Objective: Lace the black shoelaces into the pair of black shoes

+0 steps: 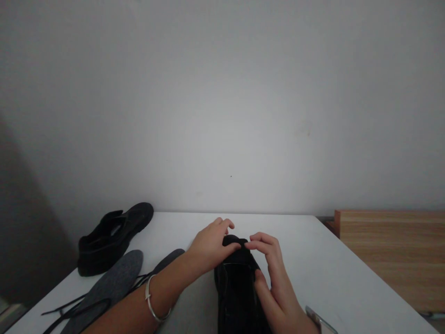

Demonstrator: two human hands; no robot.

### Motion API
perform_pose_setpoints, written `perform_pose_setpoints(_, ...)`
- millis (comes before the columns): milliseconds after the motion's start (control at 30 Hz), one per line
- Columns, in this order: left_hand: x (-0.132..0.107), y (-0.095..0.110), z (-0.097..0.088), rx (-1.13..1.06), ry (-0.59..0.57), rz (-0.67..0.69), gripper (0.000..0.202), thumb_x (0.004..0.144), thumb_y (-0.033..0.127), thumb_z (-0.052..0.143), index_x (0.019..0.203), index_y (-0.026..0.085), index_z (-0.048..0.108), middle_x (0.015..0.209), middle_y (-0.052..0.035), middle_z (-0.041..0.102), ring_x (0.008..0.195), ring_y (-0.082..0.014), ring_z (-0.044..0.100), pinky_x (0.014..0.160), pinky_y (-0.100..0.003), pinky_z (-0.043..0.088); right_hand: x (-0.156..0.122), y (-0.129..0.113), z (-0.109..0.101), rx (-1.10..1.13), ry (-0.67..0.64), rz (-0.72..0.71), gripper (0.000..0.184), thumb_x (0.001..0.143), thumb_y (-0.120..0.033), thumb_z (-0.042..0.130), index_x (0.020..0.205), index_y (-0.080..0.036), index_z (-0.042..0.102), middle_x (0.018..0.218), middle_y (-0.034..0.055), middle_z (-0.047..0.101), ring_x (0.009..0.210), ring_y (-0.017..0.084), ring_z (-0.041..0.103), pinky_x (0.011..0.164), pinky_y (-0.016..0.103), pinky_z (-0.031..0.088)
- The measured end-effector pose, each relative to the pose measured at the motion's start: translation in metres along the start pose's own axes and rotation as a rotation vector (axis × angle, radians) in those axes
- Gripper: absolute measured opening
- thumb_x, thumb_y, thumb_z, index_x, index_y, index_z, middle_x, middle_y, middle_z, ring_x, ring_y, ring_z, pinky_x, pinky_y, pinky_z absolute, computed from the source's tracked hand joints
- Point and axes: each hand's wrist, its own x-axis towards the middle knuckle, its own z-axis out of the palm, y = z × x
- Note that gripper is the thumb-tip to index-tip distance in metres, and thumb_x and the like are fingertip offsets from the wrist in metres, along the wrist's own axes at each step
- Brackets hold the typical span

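Observation:
A black shoe [236,287] lies on the white table [330,269] right in front of me, toe pointing away. My left hand [210,246] rests over its toe with the fingers curled onto it. My right hand [274,283] grips the shoe's right side, thumb on the upper and fingertips bent toward the toe. A silver bangle [153,301] circles my left wrist.
A second black shoe [113,236] lies at the table's far left. Two grey insoles [114,283] and black laces [69,308] lie left of my arm. A wooden surface [392,250] stands to the right, and a plain wall rises behind the table.

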Motion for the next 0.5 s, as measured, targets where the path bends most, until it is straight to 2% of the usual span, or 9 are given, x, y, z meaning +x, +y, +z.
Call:
perform_pose_setpoints(100, -0.007, -0.016, -0.013, -0.021, 0.005, -0.007, 0.050, 0.085, 0.054, 0.059, 0.121, 0.019, 0.056, 0.120, -0.0102, 0.062, 0.098, -0.0235, 0.063, 0.084, -0.033, 0.050, 0.001, -0.004, -0.003, -0.008, -0.027, -0.011, 0.035, 0.096, -0.014, 0.032, 0.125, -0.032, 0.041, 0.133, 0.0024, 0.035, 0.130, 0.017, 0.035, 0.110, 0.033, 0.031)
perform_pose_setpoints(200, -0.020, -0.046, -0.031, 0.007, -0.060, -0.056, 0.051, 0.086, 0.060, 0.053, 0.115, 0.018, 0.057, 0.113, -0.0103, 0.065, 0.091, -0.0240, 0.064, 0.082, -0.035, 0.051, 0.001, -0.008, -0.004, -0.004, -0.025, -0.017, 0.031, 0.096, -0.014, 0.033, 0.119, -0.032, 0.045, 0.128, 0.0018, 0.038, 0.126, 0.016, 0.038, 0.107, 0.031, 0.033)
perform_pose_setpoints(267, -0.029, -0.069, -0.040, 0.057, -0.126, -0.089, 0.053, 0.075, 0.056, 0.067, 0.109, 0.017, 0.061, 0.111, -0.0112, 0.066, 0.095, -0.0271, 0.064, 0.083, -0.036, 0.050, 0.002, -0.011, -0.005, -0.006, -0.027, -0.032, 0.029, 0.097, -0.014, 0.033, 0.116, -0.031, 0.047, 0.125, 0.0017, 0.040, 0.124, 0.016, 0.040, 0.105, 0.030, 0.035)
perform_pose_setpoints(367, -0.040, -0.097, -0.044, 0.127, -0.182, -0.159, 0.055, 0.061, 0.041, 0.078, 0.109, 0.017, 0.064, 0.109, -0.0124, 0.068, 0.099, -0.0313, 0.064, 0.084, -0.037, 0.049, 0.002, -0.014, -0.006, -0.021, -0.031, -0.071, 0.027, 0.097, -0.014, 0.034, 0.112, -0.031, 0.048, 0.122, 0.0018, 0.042, 0.120, 0.015, 0.043, 0.102, 0.028, 0.037)
perform_pose_setpoints(433, -0.045, -0.106, -0.043, 0.143, -0.202, -0.189, 0.057, 0.058, 0.032, 0.077, 0.112, 0.017, 0.065, 0.102, -0.0107, 0.070, 0.094, -0.0307, 0.065, 0.080, -0.036, 0.048, 0.003, -0.014, -0.006, -0.030, -0.028, -0.098, 0.026, 0.097, -0.013, 0.034, 0.110, -0.030, 0.049, 0.120, 0.0019, 0.043, 0.117, 0.014, 0.045, 0.100, 0.027, 0.039)
perform_pose_setpoints(500, -0.046, -0.107, -0.043, 0.133, -0.200, -0.196, 0.053, 0.061, 0.028, 0.071, 0.113, 0.017, 0.067, 0.093, -0.0079, 0.071, 0.086, -0.0283, 0.066, 0.074, -0.034, 0.047, 0.003, -0.013, -0.006, -0.022, -0.019, -0.107, 0.026, 0.097, -0.013, 0.034, 0.108, -0.029, 0.050, 0.118, 0.0021, 0.045, 0.115, 0.014, 0.047, 0.098, 0.027, 0.040)
